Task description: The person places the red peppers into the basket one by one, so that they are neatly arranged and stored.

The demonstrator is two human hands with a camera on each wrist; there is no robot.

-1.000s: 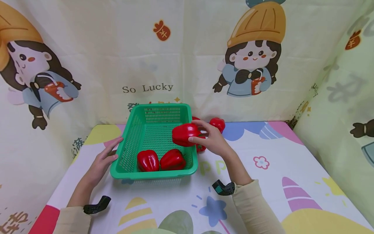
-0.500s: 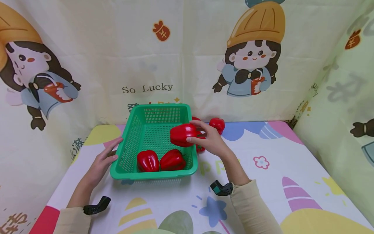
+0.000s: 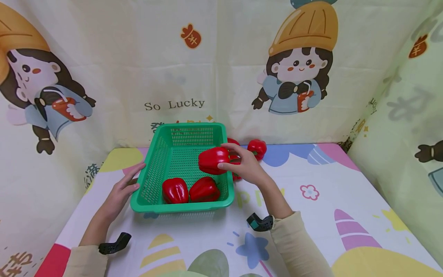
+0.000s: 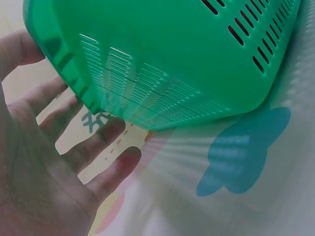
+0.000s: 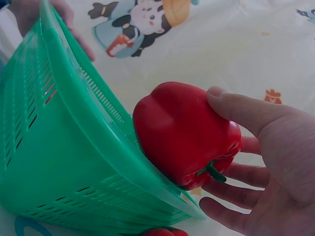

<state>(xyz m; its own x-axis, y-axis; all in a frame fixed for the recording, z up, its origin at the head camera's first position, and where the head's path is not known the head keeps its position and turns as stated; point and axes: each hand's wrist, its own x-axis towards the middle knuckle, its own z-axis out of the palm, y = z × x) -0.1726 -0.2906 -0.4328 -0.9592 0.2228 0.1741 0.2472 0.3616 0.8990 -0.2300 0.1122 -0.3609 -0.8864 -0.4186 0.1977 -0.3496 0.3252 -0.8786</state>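
My right hand (image 3: pixel 242 163) grips a red bell pepper (image 3: pixel 214 160) (image 5: pixel 184 132) above the right rim of the green mesh basket (image 3: pixel 149 171) (image 5: pixel 74 162). Two more red peppers (image 3: pixel 175 190) (image 3: pixel 204 189) lie in the basket's near end. My left hand (image 3: pixel 122 188) (image 4: pixel 54 167) rests with straight fingers against the basket's left wall (image 4: pixel 162 64). Behind my right hand, on the mat, another red pepper (image 3: pixel 257 148) sits near the back curtain, and parts of two more peppers (image 3: pixel 237 176) (image 3: pixel 232 141) show beside the basket.
The colourful mat (image 3: pixel 311 200) covers the table. Printed curtains (image 3: pixel 207 57) close off the back and both sides. Black wrist camera mounts (image 3: pixel 114 242) (image 3: pixel 257 223) sit at my wrists.
My right hand has carried the held pepper a little to the left, further over the basket. The left hand and basket have stayed put.
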